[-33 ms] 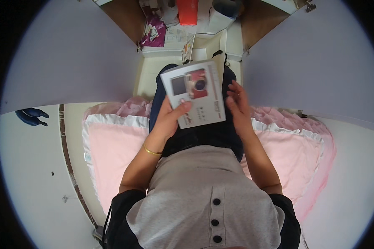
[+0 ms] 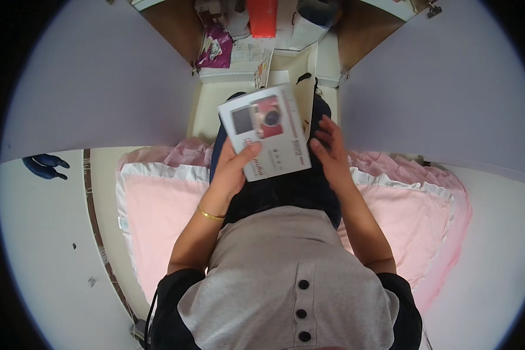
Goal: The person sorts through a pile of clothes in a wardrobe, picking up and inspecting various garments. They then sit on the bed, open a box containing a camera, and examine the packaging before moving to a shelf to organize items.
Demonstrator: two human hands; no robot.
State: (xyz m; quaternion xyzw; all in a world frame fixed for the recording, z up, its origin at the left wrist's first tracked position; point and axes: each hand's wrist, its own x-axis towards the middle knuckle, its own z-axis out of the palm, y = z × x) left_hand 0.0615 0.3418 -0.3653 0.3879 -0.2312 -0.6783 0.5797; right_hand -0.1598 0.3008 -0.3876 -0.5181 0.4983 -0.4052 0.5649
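Note:
A white camera box (image 2: 279,153) with a picture of a red camera on its face is tilted over my lap. My left hand (image 2: 234,166) grips its lower left edge, with the thumb lying on the printed face and the fingers hidden behind. To the right of the box, my right hand (image 2: 332,153) is raised with its fingers apart, holding nothing. Just beyond the camera box, an opened cream-coloured box (image 2: 307,64) shows part of its inside; a small dark thing (image 2: 304,77) lies against its wall.
Two pale cabinet doors (image 2: 99,81) stand open at left and right. Between them a shelf holds a purple packet (image 2: 216,49), a red box (image 2: 263,18) and a white container (image 2: 310,32). Pink ruffled bedding (image 2: 163,210) lies beneath me. Dark blue slippers (image 2: 45,165) are at the far left.
The camera box has shifted slightly left and tilted a little more, together with my left hand. My right hand has moved slightly left too.

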